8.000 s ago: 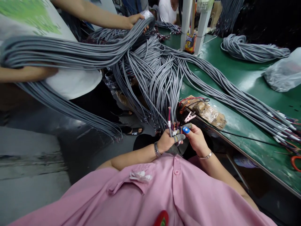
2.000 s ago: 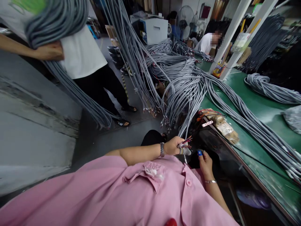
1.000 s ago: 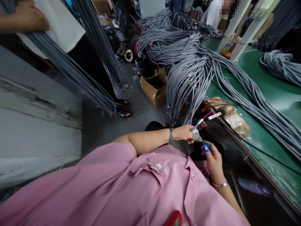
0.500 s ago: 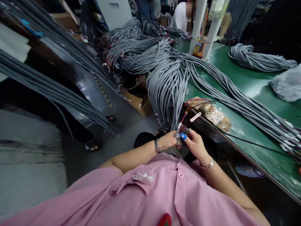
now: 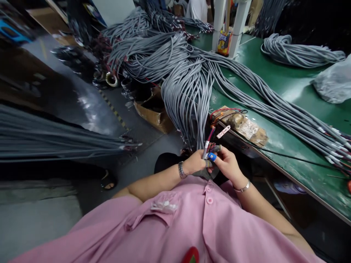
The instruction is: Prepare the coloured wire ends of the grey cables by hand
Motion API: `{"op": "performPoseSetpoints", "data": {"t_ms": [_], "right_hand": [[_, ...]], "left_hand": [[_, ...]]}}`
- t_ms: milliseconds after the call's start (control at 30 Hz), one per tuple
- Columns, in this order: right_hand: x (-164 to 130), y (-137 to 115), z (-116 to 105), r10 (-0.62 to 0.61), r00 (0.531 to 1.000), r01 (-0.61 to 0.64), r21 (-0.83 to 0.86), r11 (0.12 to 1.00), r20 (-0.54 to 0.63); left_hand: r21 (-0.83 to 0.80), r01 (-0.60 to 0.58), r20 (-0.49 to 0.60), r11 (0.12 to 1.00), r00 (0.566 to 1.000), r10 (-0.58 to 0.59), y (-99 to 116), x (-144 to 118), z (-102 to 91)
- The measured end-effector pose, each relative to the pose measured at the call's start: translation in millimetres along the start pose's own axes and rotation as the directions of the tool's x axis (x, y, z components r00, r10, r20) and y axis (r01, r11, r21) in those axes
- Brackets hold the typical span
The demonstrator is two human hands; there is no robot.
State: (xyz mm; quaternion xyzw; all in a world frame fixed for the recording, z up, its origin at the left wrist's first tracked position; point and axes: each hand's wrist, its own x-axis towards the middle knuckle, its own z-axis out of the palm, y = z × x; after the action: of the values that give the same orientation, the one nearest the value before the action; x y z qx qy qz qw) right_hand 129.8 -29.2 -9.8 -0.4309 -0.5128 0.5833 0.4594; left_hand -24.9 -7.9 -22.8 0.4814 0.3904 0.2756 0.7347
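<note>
My left hand (image 5: 195, 162) is closed around the end of a grey cable (image 5: 205, 148), which points upward with red and dark wires at its tip. Against it, my right hand (image 5: 226, 160) pinches among the thin coloured wires (image 5: 211, 146); its thumb wears a blue cover (image 5: 212, 157). Grey wraps show on some fingers. Exactly which wire the right fingertips grip is hidden. Just beyond the hands, a large bundle of grey cables (image 5: 189, 87) hangs over the bench edge.
On the green bench (image 5: 274, 87) lie long grey cables, a coiled bundle (image 5: 298, 53) and a plastic bag (image 5: 334, 80). A taped block (image 5: 244, 126) sits at the near edge. Below stands a cardboard box (image 5: 153, 113). At left, another person's foot (image 5: 108, 180) shows beneath a blurred cable bundle (image 5: 68, 135).
The cable bundles at left have swung and shifted past with the other person. The view has turned slightly. Both my hands stay together at the cable end, with little visible change.
</note>
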Motion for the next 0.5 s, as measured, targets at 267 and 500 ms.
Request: {"op": "performPoseSetpoints", "data": {"t_ms": [267, 500], "right_hand": [[-5.1, 11.4, -4.5, 0.077, 0.982, -0.057, 0.114, 0.992, -0.173], [-10.2, 6.6, -2.3, -0.021, 0.989, 0.026, 0.029, 0.999, -0.147]], "left_hand": [[-0.068, -0.077, -0.059, 0.995, 0.996, 0.073, -7.2, -8.1, 0.3], [0.032, -0.149, -0.112, 0.988, 0.982, 0.152, -0.9, -10.7, 6.2]]}}
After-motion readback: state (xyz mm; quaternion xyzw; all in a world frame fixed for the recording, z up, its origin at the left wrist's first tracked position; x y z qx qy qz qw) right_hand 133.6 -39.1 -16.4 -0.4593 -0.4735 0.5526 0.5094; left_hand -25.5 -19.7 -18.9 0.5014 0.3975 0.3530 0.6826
